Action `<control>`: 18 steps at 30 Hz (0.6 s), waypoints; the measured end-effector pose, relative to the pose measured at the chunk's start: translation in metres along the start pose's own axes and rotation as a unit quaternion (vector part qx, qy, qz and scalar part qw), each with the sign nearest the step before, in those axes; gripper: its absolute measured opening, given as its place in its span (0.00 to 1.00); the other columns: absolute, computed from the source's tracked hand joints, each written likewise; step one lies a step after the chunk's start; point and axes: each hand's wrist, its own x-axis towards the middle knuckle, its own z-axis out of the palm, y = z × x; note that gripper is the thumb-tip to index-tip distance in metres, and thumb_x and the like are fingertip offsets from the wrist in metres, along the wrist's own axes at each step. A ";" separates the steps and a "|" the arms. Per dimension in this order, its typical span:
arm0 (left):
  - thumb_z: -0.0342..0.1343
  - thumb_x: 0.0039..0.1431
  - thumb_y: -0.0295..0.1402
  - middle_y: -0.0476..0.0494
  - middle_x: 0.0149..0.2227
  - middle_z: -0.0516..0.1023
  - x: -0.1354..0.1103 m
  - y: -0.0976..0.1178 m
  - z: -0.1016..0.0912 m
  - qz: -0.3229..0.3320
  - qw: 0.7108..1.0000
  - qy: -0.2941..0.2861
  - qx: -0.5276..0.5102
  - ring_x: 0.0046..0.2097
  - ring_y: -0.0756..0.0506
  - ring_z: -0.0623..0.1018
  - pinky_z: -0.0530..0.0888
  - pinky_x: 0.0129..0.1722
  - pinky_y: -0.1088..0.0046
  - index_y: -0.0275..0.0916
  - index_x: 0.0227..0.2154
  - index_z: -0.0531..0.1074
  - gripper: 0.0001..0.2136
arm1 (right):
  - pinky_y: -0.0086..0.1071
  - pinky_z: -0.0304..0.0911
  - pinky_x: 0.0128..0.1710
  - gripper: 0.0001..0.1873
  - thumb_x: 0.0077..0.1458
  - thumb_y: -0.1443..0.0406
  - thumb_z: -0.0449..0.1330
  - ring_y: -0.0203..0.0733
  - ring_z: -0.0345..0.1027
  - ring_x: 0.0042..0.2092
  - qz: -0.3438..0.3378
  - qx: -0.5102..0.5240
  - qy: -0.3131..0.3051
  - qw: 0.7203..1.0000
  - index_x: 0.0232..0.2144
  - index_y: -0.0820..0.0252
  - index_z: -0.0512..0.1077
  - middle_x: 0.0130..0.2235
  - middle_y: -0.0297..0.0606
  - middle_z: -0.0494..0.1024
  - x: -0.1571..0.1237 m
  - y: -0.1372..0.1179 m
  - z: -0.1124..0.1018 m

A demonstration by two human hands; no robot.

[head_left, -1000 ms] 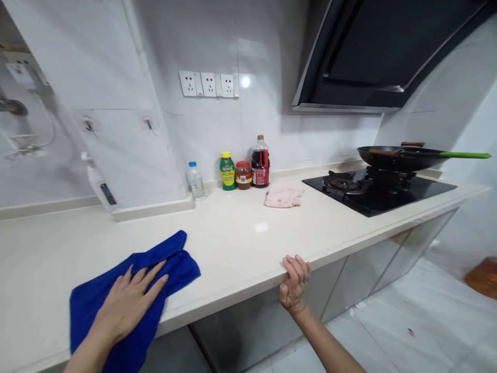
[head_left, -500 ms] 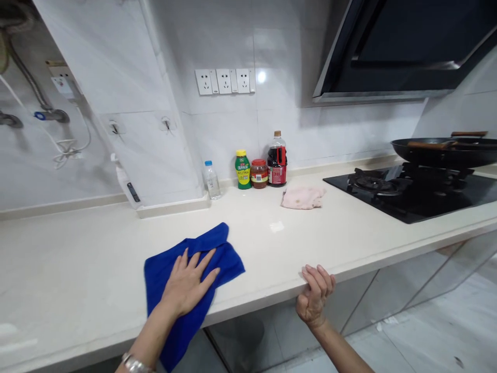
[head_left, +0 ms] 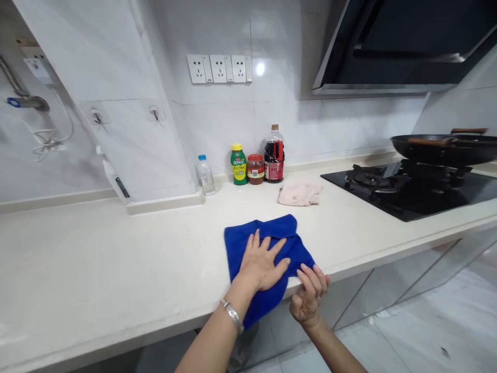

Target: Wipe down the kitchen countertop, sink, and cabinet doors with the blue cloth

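My left hand (head_left: 261, 263) lies flat with fingers spread on a blue cloth (head_left: 248, 237), pressing it onto the cream countertop (head_left: 116, 248) near the front edge. Part of the cloth hangs over the edge. My right hand (head_left: 309, 296) curls its fingers over the counter's front edge, right beside the cloth's right corner and nearly touching it. A metal bracelet sits on my left wrist.
A pink rag (head_left: 299, 194) lies further back. Against the wall stand a small water bottle (head_left: 205, 175), a green bottle (head_left: 239, 164), a red-lidded jar (head_left: 255, 169) and a dark sauce bottle (head_left: 274, 155). A black gas hob (head_left: 411, 189) with a wok (head_left: 442, 147) is at right.
My left hand has slid the blue cloth to the right along the counter, until it reached my right hand. My right hand has stayed gripping the counter edge.
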 end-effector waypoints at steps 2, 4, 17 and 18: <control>0.39 0.70 0.56 0.39 0.72 0.49 0.002 0.007 0.003 0.033 0.999 0.001 -0.016 0.73 0.31 0.33 0.39 0.73 0.43 0.58 0.70 0.50 0.29 | 0.57 0.45 0.67 0.24 0.63 0.64 0.47 0.57 0.61 0.64 0.001 -0.003 -0.005 1.000 0.58 0.62 0.67 0.51 0.49 0.76 -0.003 0.002 0.000; 0.39 0.71 0.55 0.39 0.71 0.52 -0.001 0.009 0.004 0.051 0.998 -0.001 -0.025 0.73 0.31 0.36 0.39 0.73 0.43 0.59 0.70 0.52 0.27 | 0.57 0.46 0.67 0.24 0.63 0.64 0.47 0.57 0.62 0.63 0.000 -0.006 -0.008 1.000 0.58 0.62 0.67 0.51 0.49 0.76 -0.005 0.003 0.000; 0.44 0.71 0.54 0.48 0.70 0.57 -0.074 -0.045 -0.007 -0.006 0.999 0.009 -0.033 0.74 0.37 0.43 0.41 0.75 0.51 0.63 0.67 0.56 0.24 | 0.53 0.49 0.66 0.22 0.65 0.63 0.46 0.55 0.67 0.60 -0.025 -0.005 -0.015 1.000 0.56 0.61 0.70 0.50 0.47 0.78 -0.004 0.009 -0.006; 0.44 0.71 0.55 0.48 0.70 0.56 -0.081 -0.055 -0.008 -0.022 0.999 0.009 -0.026 0.74 0.38 0.42 0.41 0.75 0.51 0.63 0.67 0.56 0.25 | 0.53 0.49 0.66 0.22 0.64 0.64 0.46 0.55 0.66 0.60 -0.028 -0.006 -0.019 0.999 0.56 0.61 0.70 0.50 0.47 0.78 -0.003 0.009 -0.007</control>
